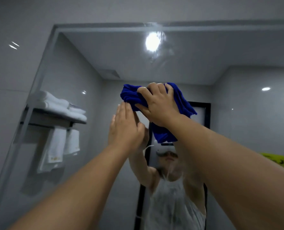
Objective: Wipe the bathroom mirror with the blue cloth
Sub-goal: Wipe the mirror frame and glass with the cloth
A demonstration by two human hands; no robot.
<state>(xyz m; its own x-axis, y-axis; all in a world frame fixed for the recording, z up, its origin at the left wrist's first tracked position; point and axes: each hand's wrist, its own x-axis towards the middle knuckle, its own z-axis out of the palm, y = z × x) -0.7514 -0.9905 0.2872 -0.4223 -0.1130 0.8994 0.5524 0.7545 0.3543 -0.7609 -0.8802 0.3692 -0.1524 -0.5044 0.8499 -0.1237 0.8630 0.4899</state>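
The bathroom mirror [196,63] fills most of the view, its frame edge running up the left and across the top. My right hand [157,105] is raised high and presses the bunched blue cloth [131,97] flat against the glass, fingers spread over it. A fold of the cloth hangs down below my wrist. My left hand [124,127] is flat against the mirror just below and left of the cloth, fingers straight and together, fingertips touching the cloth's lower edge. Wet streaks show on the glass near the reflected ceiling light.
The mirror reflects a towel rack [54,113] with folded and hanging white towels at the left, a dark door frame [207,113] behind me, and a person in a white top. Grey tiled wall [13,80] lies left of the mirror.
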